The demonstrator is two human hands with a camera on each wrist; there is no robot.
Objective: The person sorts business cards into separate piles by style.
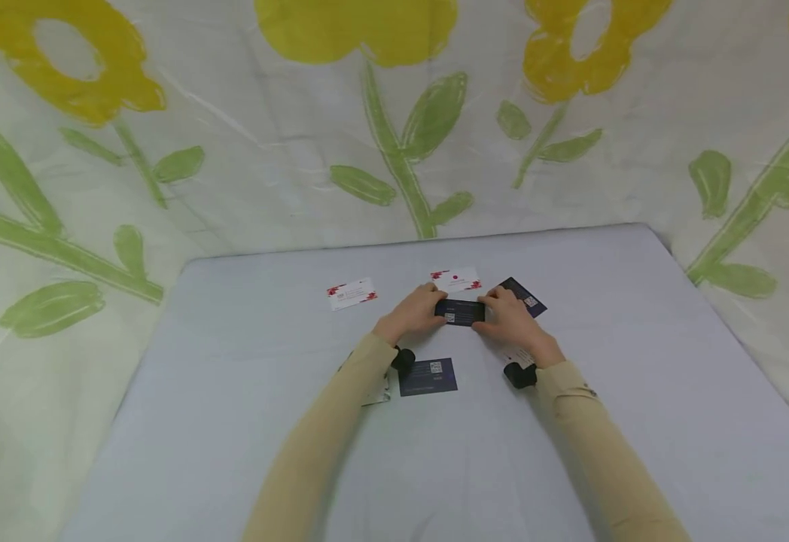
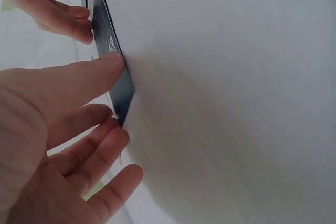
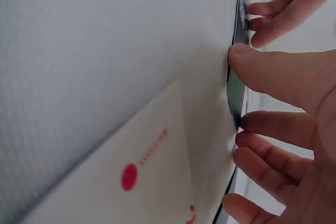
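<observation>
A dark business card (image 1: 461,312) with a small QR code and fine print lies across the middle, between both hands. My left hand (image 1: 416,310) pinches its left end, thumb at the near edge and fingers around the far corner. At the other end, my right hand (image 1: 511,320) pinches the card the same way. In the left wrist view the dark card (image 2: 125,95) shows close over the cloth. A white card with a red dot (image 3: 136,177) fills the lower part of the right wrist view, below the right hand.
Behind the hands lie two white cards with red corners, one in the middle (image 1: 455,280) and one leftward (image 1: 351,293). Another dark card (image 1: 526,297) sits past the right hand, and one (image 1: 428,376) nearer me. A white card (image 1: 377,395) is partly hidden by the left sleeve.
</observation>
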